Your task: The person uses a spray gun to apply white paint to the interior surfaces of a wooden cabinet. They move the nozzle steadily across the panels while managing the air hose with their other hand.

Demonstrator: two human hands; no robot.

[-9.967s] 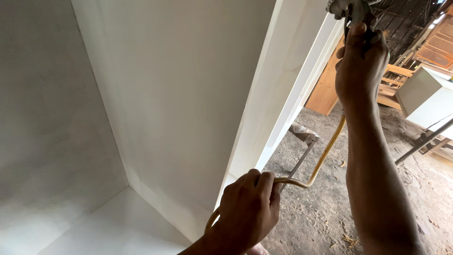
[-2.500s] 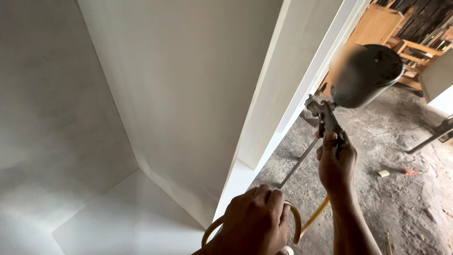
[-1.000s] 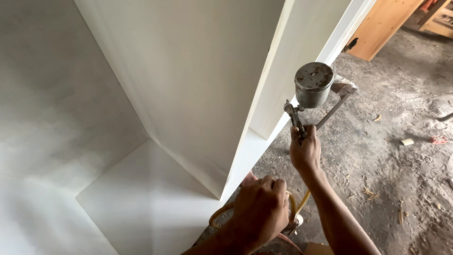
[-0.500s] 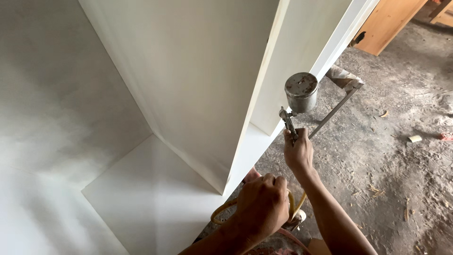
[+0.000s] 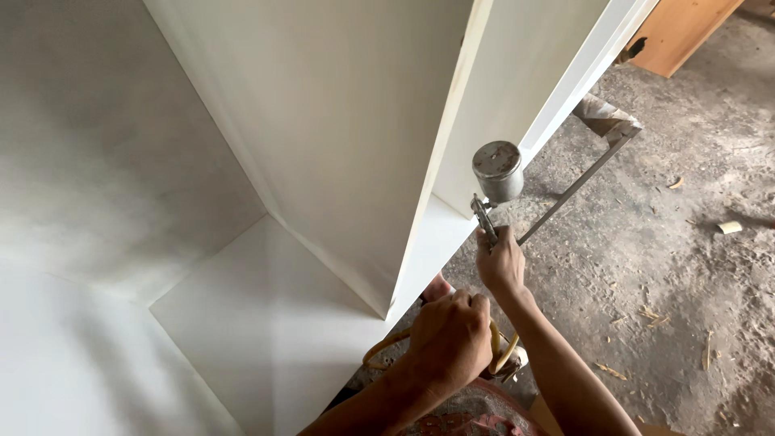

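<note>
The right hand [image 5: 500, 262] is gripping the handle of a metal spray gun with a round grey cup on top [image 5: 496, 173], fingers closed tight around it, just right of centre in the frame; the left hand [image 5: 452, 335] is clenching a looped yellow rubber hose [image 5: 387, 349] at lower centre (its far end is hidden behind the fist); a tall white painted cabinet panel [image 5: 339, 121] is filling the upper left; a dusty grey concrete floor [image 5: 678, 266] with wood chips is lying at right.
</note>
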